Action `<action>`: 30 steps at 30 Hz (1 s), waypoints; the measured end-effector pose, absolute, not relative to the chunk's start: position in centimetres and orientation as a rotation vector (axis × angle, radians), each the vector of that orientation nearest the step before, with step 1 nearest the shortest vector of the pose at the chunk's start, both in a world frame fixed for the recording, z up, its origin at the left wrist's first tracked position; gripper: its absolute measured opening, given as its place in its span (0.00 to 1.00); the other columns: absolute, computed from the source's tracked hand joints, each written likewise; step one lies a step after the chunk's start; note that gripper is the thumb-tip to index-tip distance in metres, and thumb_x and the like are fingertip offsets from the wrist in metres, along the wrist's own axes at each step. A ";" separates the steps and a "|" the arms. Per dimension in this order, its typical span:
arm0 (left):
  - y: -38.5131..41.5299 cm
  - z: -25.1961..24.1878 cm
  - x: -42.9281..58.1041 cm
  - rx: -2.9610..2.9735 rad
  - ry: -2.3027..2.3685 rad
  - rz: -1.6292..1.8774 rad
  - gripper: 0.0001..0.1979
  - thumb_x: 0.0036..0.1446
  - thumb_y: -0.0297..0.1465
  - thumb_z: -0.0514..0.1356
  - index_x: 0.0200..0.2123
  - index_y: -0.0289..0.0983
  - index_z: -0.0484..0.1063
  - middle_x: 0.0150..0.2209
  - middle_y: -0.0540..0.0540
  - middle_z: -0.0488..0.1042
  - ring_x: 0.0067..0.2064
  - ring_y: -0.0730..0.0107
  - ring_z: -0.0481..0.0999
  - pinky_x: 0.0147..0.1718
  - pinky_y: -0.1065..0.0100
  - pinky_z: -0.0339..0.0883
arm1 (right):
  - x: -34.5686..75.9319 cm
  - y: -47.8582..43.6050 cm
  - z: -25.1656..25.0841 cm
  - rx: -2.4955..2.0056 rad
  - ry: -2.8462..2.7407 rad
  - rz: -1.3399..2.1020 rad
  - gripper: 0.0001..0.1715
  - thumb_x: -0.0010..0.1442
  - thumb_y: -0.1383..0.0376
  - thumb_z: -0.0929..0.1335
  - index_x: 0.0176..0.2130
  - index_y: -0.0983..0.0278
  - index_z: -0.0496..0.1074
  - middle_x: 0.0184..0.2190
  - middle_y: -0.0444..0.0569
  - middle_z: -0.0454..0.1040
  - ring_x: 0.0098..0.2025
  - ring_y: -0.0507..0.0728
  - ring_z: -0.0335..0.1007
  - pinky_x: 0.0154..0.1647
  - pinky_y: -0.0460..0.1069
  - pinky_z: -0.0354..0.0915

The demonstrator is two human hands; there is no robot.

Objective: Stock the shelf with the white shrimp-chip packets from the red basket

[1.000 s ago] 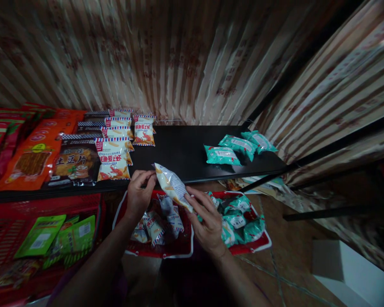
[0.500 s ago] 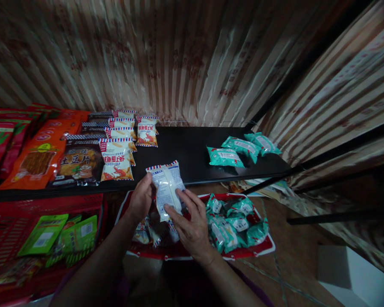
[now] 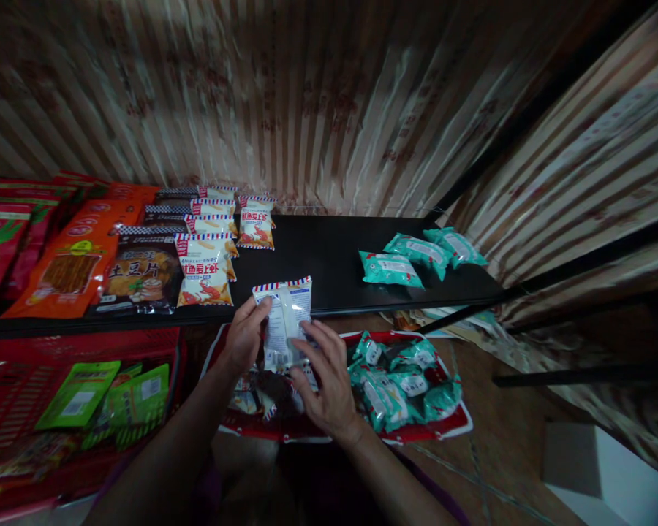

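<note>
Head: basket (image 3: 274, 432) beneath snack packet (image 3: 283, 325)

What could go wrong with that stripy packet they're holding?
The stripy packet could slip, since the left hand seems to grip it only by one edge. It might then drop towards the red basket below. Also, the front shrimp packet sits close to the edge of the shelf, so a bump might knock it off.

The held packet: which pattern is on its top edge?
The packet has red, white and blue stripes there, clearest in the head view.
</note>
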State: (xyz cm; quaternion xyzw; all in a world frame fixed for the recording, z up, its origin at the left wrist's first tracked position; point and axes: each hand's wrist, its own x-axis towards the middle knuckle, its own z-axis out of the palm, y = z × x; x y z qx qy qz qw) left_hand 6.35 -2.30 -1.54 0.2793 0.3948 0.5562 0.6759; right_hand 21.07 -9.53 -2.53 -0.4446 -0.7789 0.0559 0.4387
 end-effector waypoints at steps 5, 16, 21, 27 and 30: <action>-2.6 -2.6 6.6 0.676 0.885 1.185 0.21 0.47 0.42 0.65 0.42 0.35 0.71 0.34 0.45 0.78 0.35 0.64 0.77 0.33 0.66 0.69 | 22.0 -7.9 -3.6 -1.306 -1.350 0.549 0.18 0.62 0.61 0.64 0.51 0.62 0.64 0.51 0.56 0.70 0.54 0.60 0.66 0.55 0.60 0.62; -3.6 -3.2 7.1 0.883 1.014 0.883 0.19 0.51 0.43 0.61 0.43 0.40 0.73 0.27 0.50 0.77 0.25 0.69 0.74 0.24 0.71 0.66 | 23.6 -6.0 -3.4 -1.197 -0.770 1.184 0.15 0.51 0.53 0.71 0.32 0.62 0.75 0.27 0.43 0.77 0.28 0.53 0.71 0.31 0.47 0.67; -4.0 -2.4 7.4 0.937 0.889 0.857 0.19 0.51 0.41 0.61 0.45 0.39 0.72 0.35 0.44 0.78 0.33 0.63 0.77 0.31 0.67 0.70 | 23.7 -5.5 -3.7 -1.179 -0.580 1.133 0.13 0.45 0.57 0.74 0.28 0.63 0.75 0.22 0.39 0.74 0.24 0.50 0.67 0.27 0.45 0.64; -4.7 -2.0 8.5 0.969 0.780 0.785 0.24 0.48 0.38 0.65 0.48 0.38 0.69 0.44 0.42 0.76 0.42 0.60 0.77 0.40 0.63 0.70 | 23.9 -4.8 -3.6 -1.140 -0.334 1.088 0.16 0.38 0.58 0.77 0.27 0.63 0.75 0.21 0.39 0.75 0.22 0.50 0.68 0.28 0.46 0.66; -5.0 -2.6 9.0 0.992 0.810 0.821 0.23 0.48 0.38 0.65 0.47 0.37 0.69 0.45 0.42 0.77 0.45 0.59 0.76 0.42 0.63 0.70 | 24.0 -4.7 -3.4 -1.151 -0.316 1.077 0.17 0.37 0.58 0.77 0.27 0.63 0.75 0.21 0.40 0.76 0.23 0.51 0.69 0.28 0.48 0.67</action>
